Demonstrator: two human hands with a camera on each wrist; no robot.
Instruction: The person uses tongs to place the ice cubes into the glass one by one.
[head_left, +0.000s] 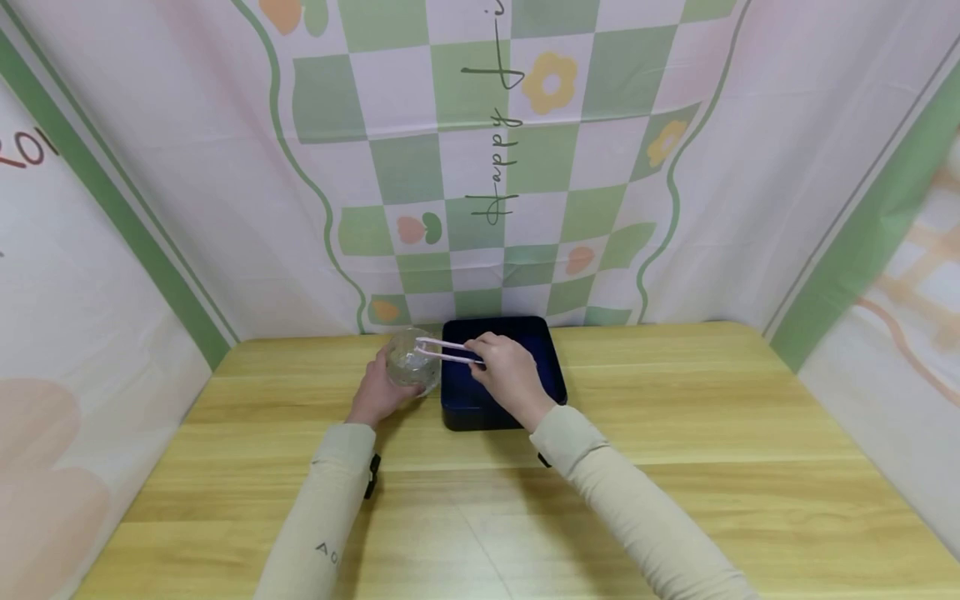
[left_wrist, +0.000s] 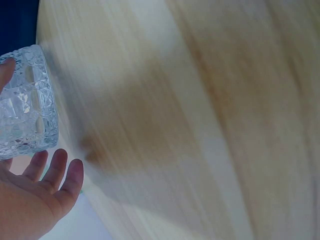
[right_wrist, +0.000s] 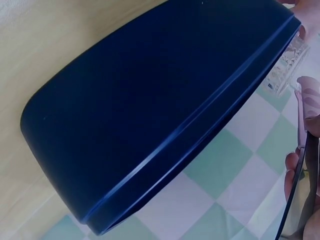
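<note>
A clear faceted glass point(head_left: 411, 371) stands at the left side of a dark blue box point(head_left: 480, 419). My left hand point(head_left: 381, 395) grips the glass, thumb on one side and fingers spread round the other. In the left wrist view the cut pattern of the glass point(left_wrist: 31, 107) shows up close. My right hand point(head_left: 512, 379) reaches over the box and pinches tongs point(head_left: 452, 359) with pale pink ends. The two tong tips are apart and overlap the mouth of the glass in the head view. Nothing shows between the tips.
The wooden table point(head_left: 712, 417) ends at the back against a hanging cloth point(head_left: 472, 158) with green checks and flowers. Cloth also hangs at left and right. The box wall point(right_wrist: 150, 100) fills much of the right wrist view, below the right forearm.
</note>
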